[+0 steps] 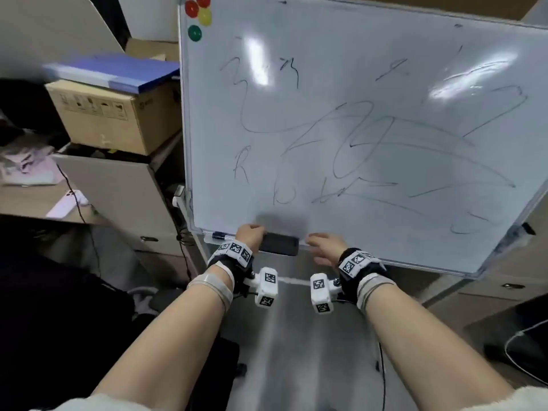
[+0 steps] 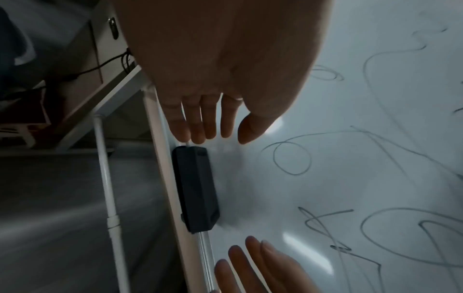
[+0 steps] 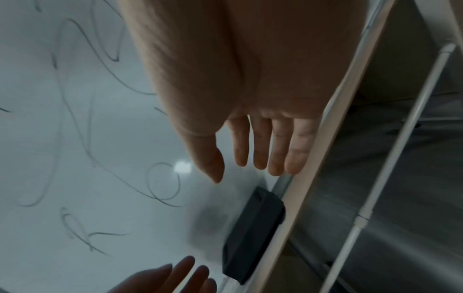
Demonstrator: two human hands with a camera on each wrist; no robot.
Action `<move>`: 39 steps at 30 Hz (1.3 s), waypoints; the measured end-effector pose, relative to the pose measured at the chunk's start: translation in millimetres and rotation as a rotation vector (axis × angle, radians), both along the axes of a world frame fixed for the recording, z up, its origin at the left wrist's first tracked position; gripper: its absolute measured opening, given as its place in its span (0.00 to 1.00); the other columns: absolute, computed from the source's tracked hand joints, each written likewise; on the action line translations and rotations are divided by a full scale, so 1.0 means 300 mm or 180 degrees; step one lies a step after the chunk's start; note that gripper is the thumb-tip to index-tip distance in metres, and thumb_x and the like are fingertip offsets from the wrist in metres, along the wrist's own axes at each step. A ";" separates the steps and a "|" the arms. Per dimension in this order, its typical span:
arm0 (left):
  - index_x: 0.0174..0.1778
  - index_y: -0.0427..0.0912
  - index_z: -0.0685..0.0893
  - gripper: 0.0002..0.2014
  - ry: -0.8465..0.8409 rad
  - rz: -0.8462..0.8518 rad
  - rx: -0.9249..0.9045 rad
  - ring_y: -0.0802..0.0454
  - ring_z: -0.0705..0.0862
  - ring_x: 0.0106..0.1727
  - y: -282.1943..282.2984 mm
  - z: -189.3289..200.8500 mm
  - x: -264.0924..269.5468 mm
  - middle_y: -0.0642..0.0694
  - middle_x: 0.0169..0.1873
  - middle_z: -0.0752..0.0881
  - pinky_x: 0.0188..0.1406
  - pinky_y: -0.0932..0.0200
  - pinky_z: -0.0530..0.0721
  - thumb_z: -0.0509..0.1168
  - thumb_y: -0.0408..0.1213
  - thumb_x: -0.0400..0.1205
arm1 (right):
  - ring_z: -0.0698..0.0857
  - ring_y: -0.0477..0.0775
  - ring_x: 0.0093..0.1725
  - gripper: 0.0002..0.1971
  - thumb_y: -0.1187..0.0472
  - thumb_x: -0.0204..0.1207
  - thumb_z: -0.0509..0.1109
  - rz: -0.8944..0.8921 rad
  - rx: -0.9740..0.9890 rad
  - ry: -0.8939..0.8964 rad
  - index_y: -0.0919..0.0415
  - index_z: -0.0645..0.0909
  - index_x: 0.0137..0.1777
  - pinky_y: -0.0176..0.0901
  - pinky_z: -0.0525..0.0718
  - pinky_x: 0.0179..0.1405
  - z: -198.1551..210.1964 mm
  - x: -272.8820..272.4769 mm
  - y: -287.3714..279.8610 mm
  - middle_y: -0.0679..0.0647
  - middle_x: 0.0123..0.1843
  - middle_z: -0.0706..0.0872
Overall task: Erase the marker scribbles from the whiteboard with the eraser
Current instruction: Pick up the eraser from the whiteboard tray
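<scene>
Four magnets (image 1: 198,16) head-only; wrists show eraser (image 2: 196,189).

Hands at the whiteboard (image 1: 355,179) tray

Left hand (image 1: 250,236) and right hand (image 1: 325,247) flank the black eraser (image 1: 280,244); scribbles (image 1: 355,137) cover the board.

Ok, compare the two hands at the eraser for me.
The left hand sits at the eraser's left end, fingertips at its edge; the right hand hangs a little clear of its right end. The left hand is higher, the right hand lower by the tray. Both are open, fingers straight, holding nothing.
</scene>
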State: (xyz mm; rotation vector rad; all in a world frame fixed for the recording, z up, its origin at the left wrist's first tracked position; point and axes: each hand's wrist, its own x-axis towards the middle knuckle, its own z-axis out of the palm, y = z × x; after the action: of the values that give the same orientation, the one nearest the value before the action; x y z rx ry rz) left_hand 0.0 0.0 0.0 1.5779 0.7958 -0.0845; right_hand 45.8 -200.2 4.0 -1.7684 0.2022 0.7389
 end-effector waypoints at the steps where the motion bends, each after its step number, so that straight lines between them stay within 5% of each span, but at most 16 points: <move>1: 0.53 0.36 0.86 0.11 -0.0012 -0.0076 0.0009 0.46 0.77 0.46 0.003 -0.023 0.013 0.41 0.33 0.80 0.41 0.58 0.73 0.67 0.30 0.75 | 0.83 0.57 0.63 0.19 0.61 0.78 0.75 -0.0036 -0.0040 -0.0046 0.61 0.81 0.68 0.52 0.81 0.59 -0.026 0.007 0.013 0.59 0.62 0.85; 5: 0.73 0.31 0.74 0.26 0.0359 -0.0293 0.0202 0.39 0.85 0.44 -0.011 -0.078 0.036 0.32 0.50 0.85 0.24 0.64 0.78 0.67 0.26 0.78 | 0.83 0.59 0.67 0.28 0.66 0.73 0.79 0.0131 -0.0137 -0.0112 0.65 0.76 0.73 0.57 0.84 0.66 -0.104 0.040 0.047 0.59 0.66 0.84; 7: 0.75 0.29 0.71 0.29 0.0464 -0.0378 0.0374 0.35 0.86 0.56 -0.018 -0.093 0.041 0.30 0.63 0.83 0.42 0.51 0.88 0.68 0.26 0.76 | 0.86 0.58 0.59 0.25 0.69 0.71 0.80 0.0320 -0.0233 -0.0273 0.66 0.80 0.67 0.52 0.84 0.64 -0.128 0.061 0.058 0.58 0.59 0.86; 9: 0.77 0.29 0.68 0.35 0.0540 -0.0427 0.0556 0.35 0.82 0.66 -0.016 -0.107 0.047 0.32 0.68 0.81 0.64 0.46 0.81 0.71 0.25 0.74 | 0.87 0.57 0.52 0.22 0.70 0.68 0.82 0.0636 -0.0471 -0.0467 0.63 0.83 0.62 0.45 0.84 0.55 -0.153 0.085 0.066 0.57 0.53 0.88; 11: 0.80 0.31 0.65 0.39 0.0540 -0.0404 0.0496 0.39 0.84 0.64 -0.017 -0.108 0.053 0.34 0.67 0.82 0.66 0.48 0.81 0.73 0.22 0.73 | 0.88 0.57 0.51 0.26 0.66 0.62 0.86 0.0889 -0.0645 -0.0536 0.64 0.84 0.61 0.45 0.85 0.56 -0.184 0.103 0.070 0.59 0.53 0.90; 15: 0.71 0.32 0.79 0.28 0.0449 -0.0609 0.0685 0.45 0.86 0.54 -0.028 -0.105 0.073 0.34 0.61 0.87 0.53 0.61 0.80 0.70 0.18 0.72 | 0.90 0.53 0.51 0.41 0.46 0.42 0.91 0.1029 -0.0875 -0.0559 0.56 0.84 0.59 0.46 0.86 0.55 -0.310 0.169 0.070 0.50 0.52 0.91; 18: 0.69 0.38 0.82 0.31 0.0471 -0.0507 0.0886 0.44 0.87 0.60 -0.041 -0.104 0.069 0.40 0.58 0.89 0.59 0.58 0.83 0.69 0.23 0.67 | 0.86 0.53 0.48 0.36 0.48 0.49 0.90 0.1030 -0.1024 -0.0765 0.55 0.81 0.57 0.40 0.78 0.45 -0.227 0.142 0.067 0.49 0.50 0.88; 20: 0.70 0.42 0.81 0.33 0.0405 -0.0233 0.0806 0.46 0.88 0.56 -0.053 -0.098 0.067 0.41 0.57 0.89 0.59 0.56 0.85 0.67 0.26 0.65 | 0.83 0.53 0.48 0.32 0.51 0.55 0.89 0.1077 -0.1038 -0.0907 0.56 0.79 0.57 0.40 0.74 0.44 -0.192 0.127 0.057 0.50 0.50 0.86; 25: 0.61 0.40 0.81 0.23 -0.0144 0.0496 0.0393 0.52 0.79 0.36 -0.083 0.020 0.076 0.44 0.38 0.83 0.20 0.74 0.75 0.58 0.18 0.74 | 0.87 0.47 0.46 0.24 0.50 0.57 0.84 0.1220 -0.0565 -0.1157 0.50 0.82 0.53 0.47 0.87 0.49 -0.115 0.105 0.088 0.43 0.46 0.89; 32: 0.50 0.43 0.91 0.18 -0.1026 0.1286 0.0058 0.41 0.86 0.39 0.058 0.204 0.079 0.39 0.43 0.90 0.40 0.49 0.84 0.55 0.36 0.78 | 0.84 0.40 0.48 0.19 0.43 0.67 0.76 0.1526 -0.0224 -0.1766 0.41 0.78 0.57 0.47 0.84 0.56 0.113 0.097 0.254 0.36 0.47 0.86; 37: 0.42 0.49 0.89 0.14 -0.1567 0.1633 0.0122 0.47 0.80 0.36 0.225 0.339 0.103 0.47 0.35 0.85 0.32 0.57 0.77 0.57 0.43 0.75 | 0.81 0.32 0.43 0.15 0.42 0.71 0.77 0.1071 -0.0103 -0.2343 0.40 0.77 0.53 0.36 0.79 0.45 0.291 0.114 0.415 0.31 0.42 0.82; 39: 0.46 0.52 0.86 0.14 -0.1664 0.1678 0.0418 0.48 0.81 0.40 0.313 0.382 0.122 0.51 0.37 0.84 0.42 0.54 0.81 0.56 0.47 0.73 | 0.84 0.39 0.46 0.16 0.45 0.70 0.77 0.0807 -0.0114 -0.2521 0.40 0.77 0.54 0.38 0.81 0.47 0.355 0.133 0.474 0.33 0.43 0.83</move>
State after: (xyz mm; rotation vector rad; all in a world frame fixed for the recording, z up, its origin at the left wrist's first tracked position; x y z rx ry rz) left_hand 36.6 93.9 114.5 1.3713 0.7788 0.7451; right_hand 85.5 -58.0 110.4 -2.0067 -0.5508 0.1616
